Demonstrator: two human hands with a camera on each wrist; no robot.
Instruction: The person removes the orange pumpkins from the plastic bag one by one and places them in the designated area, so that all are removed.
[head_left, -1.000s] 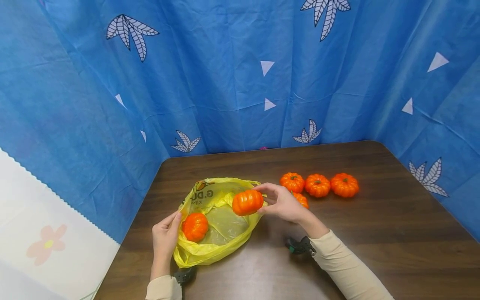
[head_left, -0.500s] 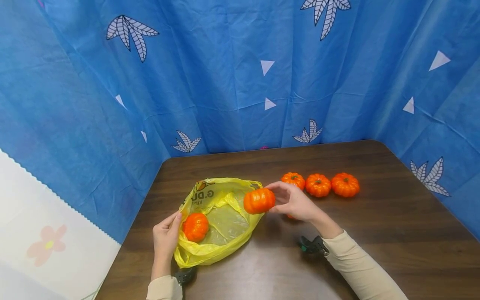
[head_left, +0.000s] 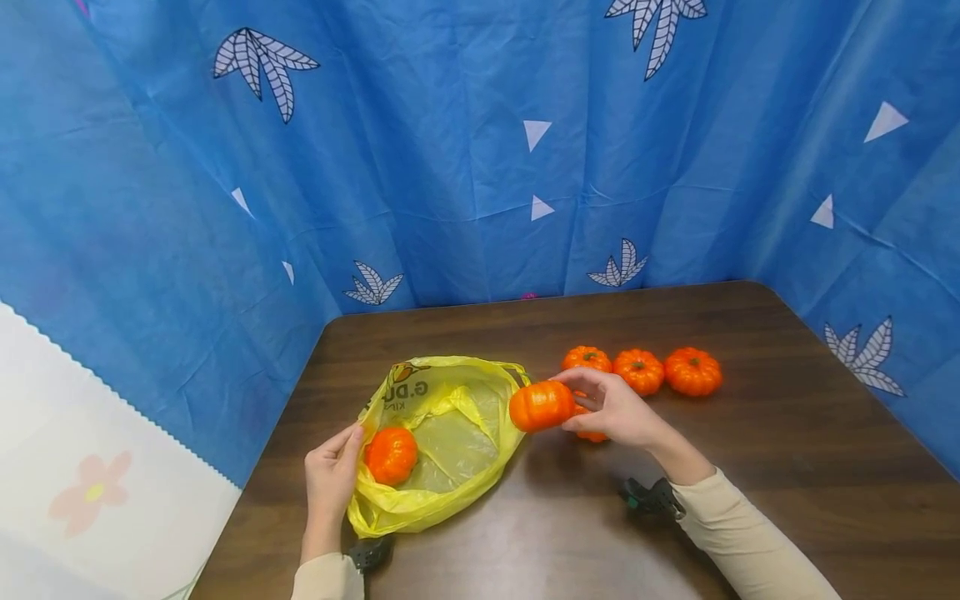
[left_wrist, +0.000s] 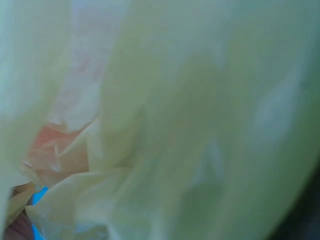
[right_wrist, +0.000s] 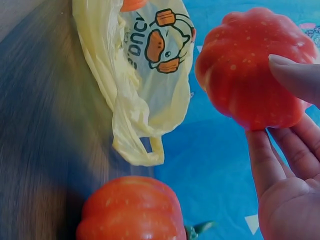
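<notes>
In the head view, a yellow plastic bag lies with its mouth spread toward me, one small orange pumpkin inside at its left. My left hand pinches the bag's left rim. Just past the bag's right rim, my right hand holds another pumpkin up off the table. The right wrist view shows thumb and fingers gripping that pumpkin from opposite sides. Yellow film of the bag fills the left wrist view, which hides the left fingers there.
Behind the right hand stand several pumpkins: one partly covered, a middle one, a right one, and one mostly hidden below the hand. All rest on a brown wooden table. A blue curtain hangs at the back.
My right hand has moved right with its pumpkin, from over the bag's mouth to beyond its right rim. The left hand and the bag have stayed nearly still.
</notes>
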